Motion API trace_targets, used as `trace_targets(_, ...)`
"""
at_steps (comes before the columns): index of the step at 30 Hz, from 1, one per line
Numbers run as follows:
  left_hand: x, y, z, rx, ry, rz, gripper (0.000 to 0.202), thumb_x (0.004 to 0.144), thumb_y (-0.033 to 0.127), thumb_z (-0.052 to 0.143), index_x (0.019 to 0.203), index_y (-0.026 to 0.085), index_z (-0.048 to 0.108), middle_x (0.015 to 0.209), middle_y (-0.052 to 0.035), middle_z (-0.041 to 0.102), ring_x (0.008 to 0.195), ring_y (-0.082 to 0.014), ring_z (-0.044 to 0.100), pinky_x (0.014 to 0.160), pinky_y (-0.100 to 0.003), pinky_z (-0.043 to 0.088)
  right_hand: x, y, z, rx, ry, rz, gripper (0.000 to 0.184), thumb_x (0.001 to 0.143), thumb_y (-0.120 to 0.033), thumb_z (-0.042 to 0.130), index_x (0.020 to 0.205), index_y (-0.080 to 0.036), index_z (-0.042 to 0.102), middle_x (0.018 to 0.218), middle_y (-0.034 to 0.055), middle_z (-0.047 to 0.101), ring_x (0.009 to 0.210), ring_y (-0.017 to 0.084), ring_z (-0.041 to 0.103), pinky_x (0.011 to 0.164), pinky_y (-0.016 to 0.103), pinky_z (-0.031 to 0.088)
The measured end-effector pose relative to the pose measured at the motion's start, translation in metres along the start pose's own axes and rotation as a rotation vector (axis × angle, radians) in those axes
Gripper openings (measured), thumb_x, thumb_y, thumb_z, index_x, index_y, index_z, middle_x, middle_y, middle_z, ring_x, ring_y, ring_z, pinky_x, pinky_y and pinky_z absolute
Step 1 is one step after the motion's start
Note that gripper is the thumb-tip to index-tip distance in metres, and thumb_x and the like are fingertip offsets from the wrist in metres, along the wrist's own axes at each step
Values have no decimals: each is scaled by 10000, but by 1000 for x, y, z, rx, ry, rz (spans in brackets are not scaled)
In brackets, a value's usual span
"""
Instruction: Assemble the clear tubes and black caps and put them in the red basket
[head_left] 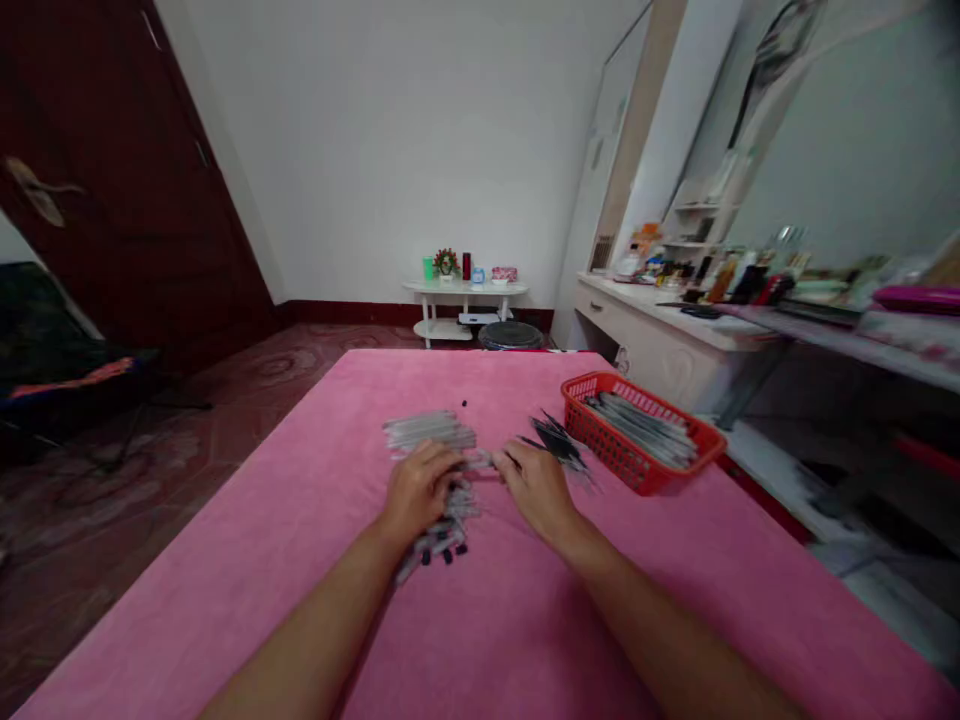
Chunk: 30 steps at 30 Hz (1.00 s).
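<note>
Between my two hands is a thin, pale see-through pen barrel point(478, 460), blurred at its ends. My left hand point(424, 485) is closed around its left end, above a heap of clear pen caps point(459, 505) with small black pieces point(448, 555) at the near side. My right hand point(534, 485) pinches the right end with thumb and fingers. Just beyond my left hand lies a row of pale barrels point(429, 430). Beside my right hand a loose bunch of thin dark pen refills point(556, 440) rests on the cloth.
A red plastic basket point(611, 450) holding several slim grey pens point(645, 428) stands at the right of the pink-covered table point(300, 580). A tiny black piece point(464, 403) lies farther back. Beyond are a white side table point(465, 288) and a cluttered dresser point(667, 330).
</note>
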<state>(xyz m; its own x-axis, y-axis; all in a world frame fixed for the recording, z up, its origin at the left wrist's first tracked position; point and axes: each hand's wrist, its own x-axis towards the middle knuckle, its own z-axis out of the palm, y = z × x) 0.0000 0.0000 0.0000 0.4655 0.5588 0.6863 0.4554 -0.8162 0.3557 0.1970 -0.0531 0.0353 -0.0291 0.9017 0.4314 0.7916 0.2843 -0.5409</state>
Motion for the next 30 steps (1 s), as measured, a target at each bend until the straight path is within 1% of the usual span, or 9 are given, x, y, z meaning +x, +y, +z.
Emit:
trace_targets(4, 0, 2, -1, 4, 5, -19, 213, 817, 111, 531, 975, 191, 650, 850, -62, 627, 836, -189, 551, 733, -327, 460, 2, -1, 4, 24, 23, -48, 135, 864, -283, 513, 805, -188, 588, 759, 16, 633, 686, 131, 545, 619, 221, 326)
trace_targets(9, 2, 3, -2, -36, 12, 13, 204, 816, 104, 531, 955, 194, 651, 840, -59, 629, 825, -185, 548, 721, -317, 456, 2, -1, 3, -69, -26, 46, 342, 911, -369, 414, 646, -190, 534, 579, 0, 559, 557, 125, 497, 556, 237, 284)
trace_targets(13, 2, 2, -3, -55, 41, -24, 202, 816, 113, 541, 966, 192, 652, 844, -64, 630, 829, -187, 553, 725, -319, 454, 2, -4, 1, 26, -11, -24, 202, 885, -324, 461, 773, -191, 563, 713, 5, 605, 659, 129, 538, 611, 219, 325)
trace_targets(15, 1, 1, -4, -55, 37, -26, 183, 821, 132, 548, 958, 191, 653, 839, -64, 630, 828, -187, 553, 727, -319, 450, 2, -5, 1, 49, -35, -43, 177, 874, -300, 470, 767, -191, 561, 711, 2, 598, 665, 129, 537, 617, 217, 331)
trace_targets(19, 1, -1, -4, -44, 0, -7, 177, 838, 143, 530, 958, 193, 650, 836, -63, 630, 824, -186, 545, 723, -317, 443, 1, -4, 2, 47, -112, 26, 350, 899, -364, 412, 610, -190, 501, 549, -13, 517, 545, 121, 486, 538, 220, 299)
trace_targets(21, 1, -1, -4, -42, 8, -14, 175, 839, 144, 530, 962, 189, 646, 846, -65, 629, 828, -187, 542, 728, -319, 442, 1, -4, 3, 73, -98, 42, 353, 909, -381, 390, 637, -191, 512, 551, -14, 519, 536, 120, 483, 529, 219, 299)
trace_targets(24, 1, -1, -4, -42, 4, -10, 176, 842, 145, 527, 966, 186, 644, 846, -66, 626, 830, -187, 538, 730, -319, 443, 2, -4, 3, 82, -39, 16, 257, 892, -352, 431, 713, -193, 526, 621, -9, 551, 585, 122, 509, 561, 218, 321)
trace_targets(26, 1, 0, -4, -36, -13, 9, 187, 841, 135, 521, 971, 187, 645, 833, -65, 625, 825, -187, 536, 727, -316, 445, 2, -4, 4, 78, -35, 9, 259, 881, -344, 450, 678, -192, 501, 606, -10, 538, 585, 122, 512, 568, 220, 327)
trace_targets(30, 1, 1, -7, -1, -8, 15, 195, 826, 121, 527, 960, 189, 651, 834, -69, 629, 827, -191, 545, 720, -311, 452, 2, -2, 12, 304, -150, 137, 396, 906, -431, 371, 600, -193, 452, 503, -23, 479, 446, 108, 460, 470, 218, 311)
